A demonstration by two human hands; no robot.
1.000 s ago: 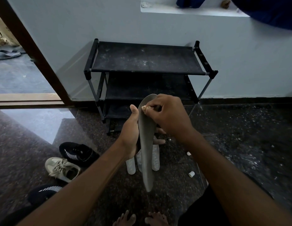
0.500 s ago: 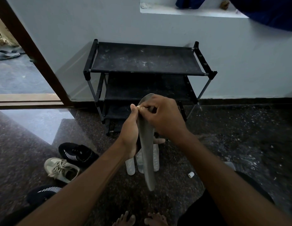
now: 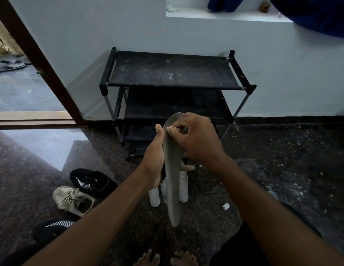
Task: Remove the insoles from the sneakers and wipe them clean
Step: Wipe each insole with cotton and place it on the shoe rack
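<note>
My left hand [image 3: 154, 160] grips a long grey insole [image 3: 172, 189] upright at its middle, heel end hanging down. My right hand [image 3: 196, 139] has curled fingers at the insole's upper end and pinches a small pale scrap [image 3: 170, 128] against its surface. Pale white insoles [image 3: 154, 196] show below my left hand, behind the grey one; whether they hang from that hand or stand on the floor I cannot tell. On the floor to the left lie a black striped sneaker [image 3: 92, 181], a beige sneaker [image 3: 73, 200] and a second black sneaker [image 3: 52, 227].
A black three-tier shoe rack [image 3: 171, 73] stands against the white wall straight ahead. An open doorway [image 3: 23, 93] is at the left. A small white bit [image 3: 225, 206] lies on the dark speckled floor. My bare toes [image 3: 148, 260] show at the bottom edge.
My right hand slid a little left across the top of the grey insole, then back right. My left hand kept the insole in place.
</note>
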